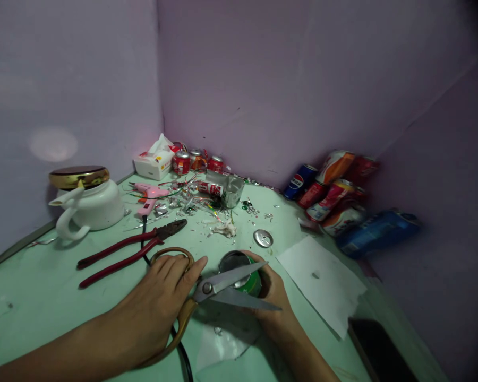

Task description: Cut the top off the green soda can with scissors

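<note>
My left hand (pixel 159 294) is closed on the handles of a large pair of scissors (pixel 213 288), whose blades are spread apart. My right hand (pixel 273 294) wraps around a green drink can (pixel 252 280) with its top cut away. One blade crosses over the can and the other lies on its near side; whether either touches the metal, I cannot tell. The can's round silver lid (pixel 263 238) lies just beyond it. To the left, red-handled pliers (pixel 159 239) rest on the table.
A white teapot (pixel 99 204), pink glue gun (pixel 151 194) and tissue box (pixel 153 164) stand at left. Metal scraps lie around a clear glass (pixel 233 192) at the back. Stacked drink cans (pixel 321 199), white paper (pixel 322 284) and a dark phone-like slab (pixel 378 350) are at right.
</note>
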The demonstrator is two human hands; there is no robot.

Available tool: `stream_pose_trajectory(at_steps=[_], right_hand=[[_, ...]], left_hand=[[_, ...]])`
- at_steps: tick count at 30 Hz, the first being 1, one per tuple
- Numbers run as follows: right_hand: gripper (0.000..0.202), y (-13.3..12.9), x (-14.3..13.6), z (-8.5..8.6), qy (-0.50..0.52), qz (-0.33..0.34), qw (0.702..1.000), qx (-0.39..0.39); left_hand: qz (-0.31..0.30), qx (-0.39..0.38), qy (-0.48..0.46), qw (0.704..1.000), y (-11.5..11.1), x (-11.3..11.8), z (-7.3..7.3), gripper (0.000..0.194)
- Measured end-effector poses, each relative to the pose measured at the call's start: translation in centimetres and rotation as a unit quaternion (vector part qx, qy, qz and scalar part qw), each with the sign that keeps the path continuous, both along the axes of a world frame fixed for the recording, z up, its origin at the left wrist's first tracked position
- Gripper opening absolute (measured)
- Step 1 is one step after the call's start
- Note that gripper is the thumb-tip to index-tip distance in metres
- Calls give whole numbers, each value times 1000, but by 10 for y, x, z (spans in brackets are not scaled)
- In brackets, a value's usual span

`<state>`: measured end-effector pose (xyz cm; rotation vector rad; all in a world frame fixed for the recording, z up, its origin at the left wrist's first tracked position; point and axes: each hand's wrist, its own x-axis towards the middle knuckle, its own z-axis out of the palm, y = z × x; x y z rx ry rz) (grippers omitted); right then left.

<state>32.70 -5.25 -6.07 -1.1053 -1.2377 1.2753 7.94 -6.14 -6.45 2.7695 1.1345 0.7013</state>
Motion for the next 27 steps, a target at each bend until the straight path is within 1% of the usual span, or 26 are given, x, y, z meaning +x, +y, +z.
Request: stream_pose_trajectory(at_steps=[4,8,12,15,17,20,22,24,27], right_hand=[[70,2,2,0,-9,11,1000,5],[71,2,2,1,-16,4,1000,1],[70,1,1,1,-14,7,1000,7],[70,2,1,1,-23,-1,1000,7],[71,2,0,2,-26,-11,1000,-7],[74,1,-1,3,-19,-22,999,-33],[74,1,-2,5,-16,-24,999,-34],[72,2,-3,7,-10,-31,999,-23],[68,4,-3,8,9,-67,998,-11]], left_hand=[[5,21,29,999,0,1,-3,74],[12,67,62,996,0,1,-4,74],[27,55,96,994,-2,2,3,69],[18,55,98,994,-2,1,4,67],[18,56,94,994,-2,1,2,66],[28,81,87,993,-2,1,-2,57],[24,88,71,993,-2,2,-3,51],[17,73,42,996,0,1,-1,48],[33,49,-15,998,4,-2,4,44]])
